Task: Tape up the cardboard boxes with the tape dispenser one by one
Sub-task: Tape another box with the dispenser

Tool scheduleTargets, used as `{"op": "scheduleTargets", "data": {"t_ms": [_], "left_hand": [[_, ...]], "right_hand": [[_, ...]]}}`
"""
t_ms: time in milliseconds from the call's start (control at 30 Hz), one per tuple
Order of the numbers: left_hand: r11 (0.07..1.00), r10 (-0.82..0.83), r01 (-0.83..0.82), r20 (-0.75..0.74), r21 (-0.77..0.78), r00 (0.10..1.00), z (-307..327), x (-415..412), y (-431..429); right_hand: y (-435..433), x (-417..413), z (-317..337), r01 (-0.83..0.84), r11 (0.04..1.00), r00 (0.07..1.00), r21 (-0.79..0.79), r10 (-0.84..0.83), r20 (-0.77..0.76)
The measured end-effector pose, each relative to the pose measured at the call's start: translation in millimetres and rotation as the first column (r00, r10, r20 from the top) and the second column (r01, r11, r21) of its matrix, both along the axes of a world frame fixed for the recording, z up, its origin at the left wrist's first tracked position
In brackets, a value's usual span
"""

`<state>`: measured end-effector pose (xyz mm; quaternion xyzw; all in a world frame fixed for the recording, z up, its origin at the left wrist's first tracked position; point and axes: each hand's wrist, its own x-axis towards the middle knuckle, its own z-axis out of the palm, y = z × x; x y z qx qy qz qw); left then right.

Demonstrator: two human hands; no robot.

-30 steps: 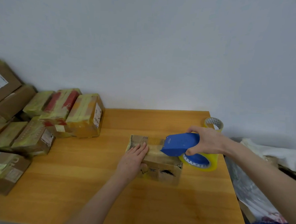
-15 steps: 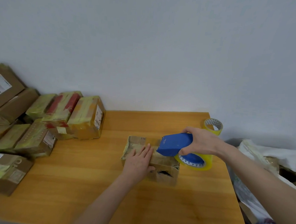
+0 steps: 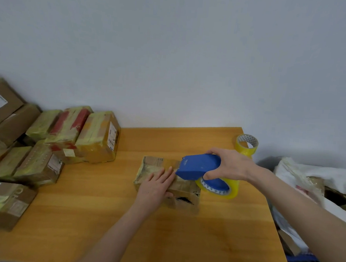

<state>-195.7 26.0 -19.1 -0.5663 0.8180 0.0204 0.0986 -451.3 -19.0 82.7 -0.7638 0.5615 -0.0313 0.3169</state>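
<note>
Cardboard box (image 3: 153, 166) sits mid-table (image 3: 103, 217) nearer the right edge, my left hand (image 3: 157, 187) flat on its top, right hand (image 3: 229, 167) gripping the blue tape dispenser (image 3: 198, 166) nose-down on the seam; strip looks part-laid, taped boxes (image 3: 99, 139) piled along the left edge, can't tell how many remain.

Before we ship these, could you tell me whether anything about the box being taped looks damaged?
Yes. The box under the left hand has a dark, ragged tear in its near side, and its cardboard looks crumpled and worn.
</note>
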Motion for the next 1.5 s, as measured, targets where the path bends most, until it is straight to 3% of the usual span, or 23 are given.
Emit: {"op": "scheduleTargets", "data": {"t_ms": [267,967,1500], "left_hand": [[1.000,0.008,-0.009,-0.044,-0.016,0.999,-3.4,1.0,3.1],[0.999,-0.018,0.019,-0.013,0.038,1.000,-0.6,-25.4,-0.7],[0.998,-0.057,0.056,-0.037,-0.033,0.998,-4.3,-16.0,7.4]], "right_hand": [[1.9,-22.6,-2.1,-0.034,0.995,0.999,0.091,0.033,0.018],[6.5,-9.8,-11.0,-0.079,0.997,0.990,-0.004,0.078,-0.119],[16.8,-47.2,-33.0,-0.007,0.986,0.990,0.165,-0.016,0.138]]}}
